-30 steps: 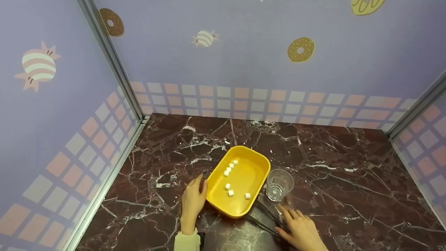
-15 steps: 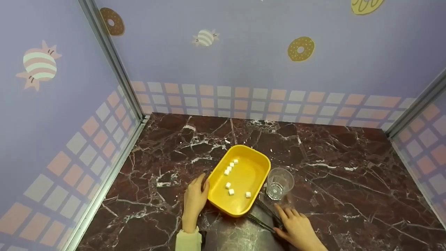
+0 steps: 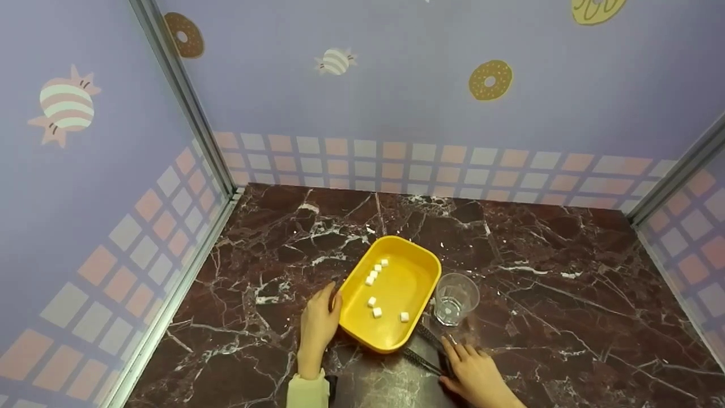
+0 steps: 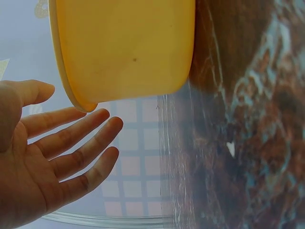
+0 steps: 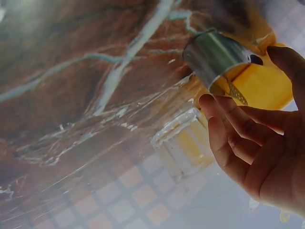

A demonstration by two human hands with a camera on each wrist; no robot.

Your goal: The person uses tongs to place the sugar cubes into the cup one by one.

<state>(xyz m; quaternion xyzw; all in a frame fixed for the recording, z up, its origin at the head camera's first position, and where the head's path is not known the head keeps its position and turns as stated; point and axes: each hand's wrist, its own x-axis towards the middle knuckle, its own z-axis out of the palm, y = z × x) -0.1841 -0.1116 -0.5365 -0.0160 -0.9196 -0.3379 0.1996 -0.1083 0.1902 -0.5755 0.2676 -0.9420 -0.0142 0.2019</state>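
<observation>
A yellow rectangular tub stands on the marbled tabletop with several small white cubes inside, much like sugar cubes. At its left side my left hand has its thumb by the wall. The left wrist view shows that hand with fingers spread beside the tub's rim. Tongs with dark patterned arms lie in front of the tub. My right hand is at their near end. In the right wrist view, loosely bent fingers and thumb sit either side of the tongs' shiny metal bend.
A clear drinking glass stands right of the tub, just beyond my right fingers. Small white crumbs are scattered on the dark red marbled tabletop. Lilac walls with sweets and checks enclose the back and sides.
My right hand has shifted slightly left, closer around the near end of the tongs. The left hand stays by the tub; tub, cubes and glass keep their places.
</observation>
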